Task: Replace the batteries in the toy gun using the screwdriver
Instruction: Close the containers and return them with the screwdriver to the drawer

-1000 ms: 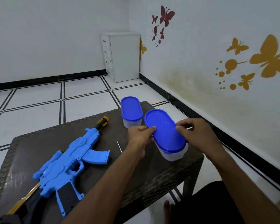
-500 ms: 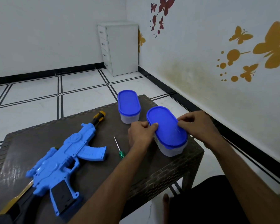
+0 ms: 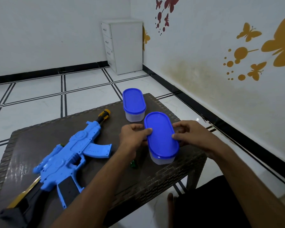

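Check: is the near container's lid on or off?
On. The blue lid sits flat on the near container, with both hands at its sides.

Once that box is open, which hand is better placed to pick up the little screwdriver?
Left, probably. The screwdriver lies just under the left hand; the near container sits between it and the right hand.

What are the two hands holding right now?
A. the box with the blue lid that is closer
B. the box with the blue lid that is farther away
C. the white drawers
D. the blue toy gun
A: the left hand and right hand grip opposite sides of the nearer box; the toy gun lies untouched.
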Motion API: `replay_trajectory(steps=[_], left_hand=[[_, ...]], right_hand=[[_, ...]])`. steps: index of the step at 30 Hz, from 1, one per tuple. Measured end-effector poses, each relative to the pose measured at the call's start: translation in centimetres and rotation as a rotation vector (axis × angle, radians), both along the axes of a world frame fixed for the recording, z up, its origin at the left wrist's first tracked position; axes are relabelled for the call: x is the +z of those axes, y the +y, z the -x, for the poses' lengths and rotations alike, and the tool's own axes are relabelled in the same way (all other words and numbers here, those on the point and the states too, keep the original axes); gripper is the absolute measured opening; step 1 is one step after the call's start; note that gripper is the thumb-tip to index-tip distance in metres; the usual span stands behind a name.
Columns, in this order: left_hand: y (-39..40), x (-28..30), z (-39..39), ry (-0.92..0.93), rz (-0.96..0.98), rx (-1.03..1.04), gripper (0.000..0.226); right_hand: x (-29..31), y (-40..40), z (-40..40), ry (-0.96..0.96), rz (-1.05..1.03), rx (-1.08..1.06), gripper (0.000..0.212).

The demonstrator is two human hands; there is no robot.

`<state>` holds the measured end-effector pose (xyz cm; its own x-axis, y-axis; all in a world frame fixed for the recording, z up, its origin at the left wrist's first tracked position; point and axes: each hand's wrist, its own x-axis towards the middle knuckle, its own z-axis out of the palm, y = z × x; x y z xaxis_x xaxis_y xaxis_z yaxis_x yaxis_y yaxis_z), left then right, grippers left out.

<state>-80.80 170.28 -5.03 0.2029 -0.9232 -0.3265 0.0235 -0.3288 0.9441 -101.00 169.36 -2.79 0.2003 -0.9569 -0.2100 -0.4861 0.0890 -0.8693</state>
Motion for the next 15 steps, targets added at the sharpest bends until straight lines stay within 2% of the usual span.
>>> replay_trajectory(steps=[4,6,8,9,11,14,15], left_hand=[[0.7,1.1,-1.9,-0.027,-0.049,-0.101,0.039],[0.5,1.7,-2.1,-0.045,-0.074,-0.147,0.050],[0.1,2.1,-2.2,-0.082,-0.084,-0.196,0.061],[0.0,2.2,-2.1,-0.095,-0.083,-0.220,0.062],[-0.3,2.5,-2.0,-0.109,-0.075,-0.237,0.050],[-1.2,2.8,-2.2,-0.130,-0.051,-0.186,0.032],[-1.5,2.7,-2.2,-0.119,-0.051,-0.163,0.031]], right_hand=[[2.0,-0.8,-1.2,0.193,-0.100,0.287,0.098],[3.2,-1.8,-1.9,0.341,-0.097,0.406,0.113],[4.1,-2.9,-2.6,0.507,-0.104,0.478,0.119],[4.4,-3.2,-2.8,0.600,-0.107,0.500,0.116],[4.3,-3.9,-3.3,0.713,-0.063,0.516,0.096],[3.6,-5.3,-4.0,0.581,0.120,0.407,0.046],[3.3,-5.7,-4.1,0.492,0.172,0.328,0.039]])
